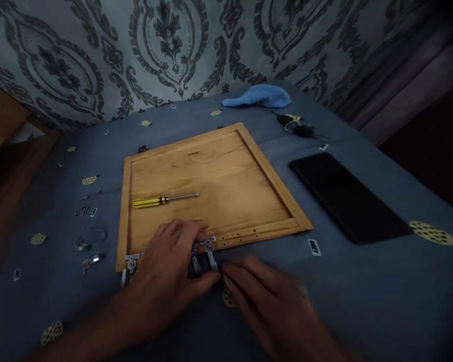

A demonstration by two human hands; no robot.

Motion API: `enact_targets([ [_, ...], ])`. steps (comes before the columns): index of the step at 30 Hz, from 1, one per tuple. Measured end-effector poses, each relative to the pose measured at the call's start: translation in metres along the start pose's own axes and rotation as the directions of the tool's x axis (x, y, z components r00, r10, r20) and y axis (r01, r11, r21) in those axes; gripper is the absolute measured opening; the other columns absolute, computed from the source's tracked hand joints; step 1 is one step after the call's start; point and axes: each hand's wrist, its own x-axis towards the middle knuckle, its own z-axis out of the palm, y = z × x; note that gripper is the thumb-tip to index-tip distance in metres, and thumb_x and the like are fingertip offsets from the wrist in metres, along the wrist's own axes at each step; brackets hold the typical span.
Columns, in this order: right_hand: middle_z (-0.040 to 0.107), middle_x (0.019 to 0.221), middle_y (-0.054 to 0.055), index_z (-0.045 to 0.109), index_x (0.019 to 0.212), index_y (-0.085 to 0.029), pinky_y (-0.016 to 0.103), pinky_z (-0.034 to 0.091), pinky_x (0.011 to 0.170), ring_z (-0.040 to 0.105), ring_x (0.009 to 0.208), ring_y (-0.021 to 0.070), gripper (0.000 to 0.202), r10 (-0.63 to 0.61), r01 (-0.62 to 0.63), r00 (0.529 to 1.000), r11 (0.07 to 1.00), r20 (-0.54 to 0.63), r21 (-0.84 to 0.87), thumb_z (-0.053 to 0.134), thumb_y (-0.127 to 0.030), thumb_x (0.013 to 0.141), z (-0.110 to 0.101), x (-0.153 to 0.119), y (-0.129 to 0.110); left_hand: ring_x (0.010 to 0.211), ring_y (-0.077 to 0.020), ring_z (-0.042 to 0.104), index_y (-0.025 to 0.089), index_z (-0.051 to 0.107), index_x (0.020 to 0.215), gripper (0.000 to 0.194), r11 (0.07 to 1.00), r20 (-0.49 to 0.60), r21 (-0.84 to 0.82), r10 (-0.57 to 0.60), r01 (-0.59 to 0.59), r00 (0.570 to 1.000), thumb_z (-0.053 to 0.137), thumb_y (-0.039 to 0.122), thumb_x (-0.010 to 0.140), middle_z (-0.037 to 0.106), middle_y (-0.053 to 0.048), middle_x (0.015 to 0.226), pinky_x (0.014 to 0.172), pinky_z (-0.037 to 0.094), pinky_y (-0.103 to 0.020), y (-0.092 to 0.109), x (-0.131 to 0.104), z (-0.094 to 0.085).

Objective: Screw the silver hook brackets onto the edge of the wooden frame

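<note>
A framed wooden cabinet door (196, 166) lies flat on the blue cloth. Metal hinges sit along its near edge: one hinge (132, 264) at the left corner, and another hinge (210, 251) farther right. My left hand (166, 266) reaches over this edge, thumb and fingers curled around the right-hand hinge. Close by, my right hand (266, 296) has its fingers pressed together, with the tips beside that hinge's near end; anything between them is hidden. A yellow-handled screwdriver (151, 202) rests on the door, its shaft pointing right.
Loose hinges (93, 261) and several small screws (85, 209) lie left of the door. To the right are a black tablet-like slab (347, 196) and keys (298, 126). A blue cloth (260, 95) lies at the back by the patterned wall (196, 50).
</note>
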Motion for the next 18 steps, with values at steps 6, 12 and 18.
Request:
enact_targets([
  [6,0.079,0.100,0.012,0.071,0.105,-0.014,0.024,0.065,0.069,0.078,0.083,0.0169,0.036,-0.059,0.058,0.997,0.998,-0.046,-0.017,0.034,-0.014,0.108,-0.0003,0.0001,0.0027,0.109,-0.0244,0.063,0.031,0.048,0.127,0.062,1.000,-0.005,0.009,-0.002,0.002,1.000,0.079,0.014,0.075,0.068,0.001,0.115,0.093,0.051,-0.043,-0.0010,0.0013,0.0001],
  [12,0.080,0.110,0.012,0.070,0.120,-0.014,0.028,0.067,0.079,0.079,0.091,0.0198,0.035,-0.092,0.092,0.996,0.996,-0.014,0.009,0.040,-0.009,0.104,0.0021,-0.0028,0.0073,0.116,-0.0268,0.062,0.029,0.051,0.126,0.056,1.000,0.014,-0.008,-0.015,0.015,1.000,0.078,0.015,0.079,0.068,-0.003,0.122,0.096,0.051,-0.047,-0.0009,0.0012,-0.0012],
  [18,0.079,0.114,0.013,0.068,0.129,-0.013,0.030,0.068,0.078,0.079,0.092,0.0214,0.036,-0.077,0.077,0.997,0.996,-0.016,0.033,0.043,-0.008,0.102,0.0039,-0.0069,0.0077,0.112,-0.0280,0.064,0.027,0.054,0.120,0.055,0.999,0.003,-0.014,-0.034,0.034,0.999,0.080,0.013,0.075,0.070,-0.003,0.117,0.095,0.053,-0.049,0.0000,0.0031,-0.0002],
])
